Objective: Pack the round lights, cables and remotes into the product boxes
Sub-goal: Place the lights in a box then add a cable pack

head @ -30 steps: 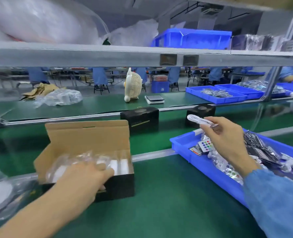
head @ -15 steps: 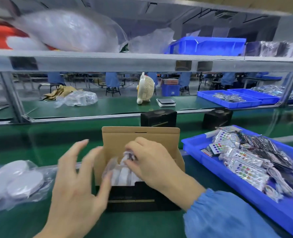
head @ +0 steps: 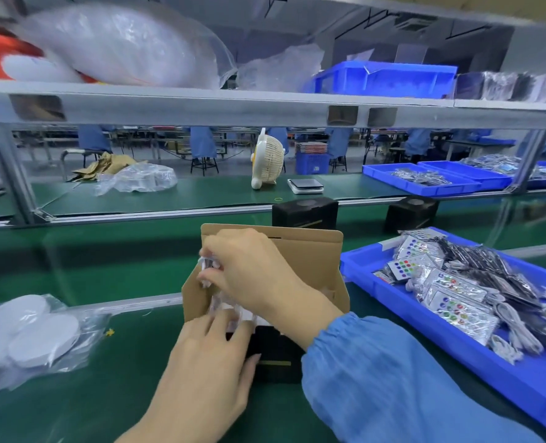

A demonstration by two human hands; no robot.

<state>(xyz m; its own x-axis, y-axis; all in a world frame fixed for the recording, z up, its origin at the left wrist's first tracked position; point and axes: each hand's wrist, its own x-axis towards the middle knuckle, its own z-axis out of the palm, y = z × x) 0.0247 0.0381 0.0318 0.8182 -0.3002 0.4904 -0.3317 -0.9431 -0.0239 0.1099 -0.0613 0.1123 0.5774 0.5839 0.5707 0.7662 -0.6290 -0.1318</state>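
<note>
Over the open product box (head: 310, 251), our right hand (head: 252, 270) pinches a clear-bagged cable (head: 206, 266). Left hand (head: 207, 356) rests against the box front, fingers relaxed, touching the bagged lights (head: 230, 310).

On the tabletop (head: 143, 394) before us stands the open product box (head: 313, 251), its lid flap upright at the back. Our right hand (head: 252, 273) is in the box from above; our left hand (head: 207, 356) lies at its near left corner. Left of the box lies a bag of round lights (head: 32, 334). Right of it sits a tray (head: 457, 356) holding remotes (head: 457, 311) and cables (head: 514, 330). Behind the box stand two closed boxes (head: 303, 211), side by side. Beyond them, on the far bench, a fan (head: 267, 158) stands.
</note>
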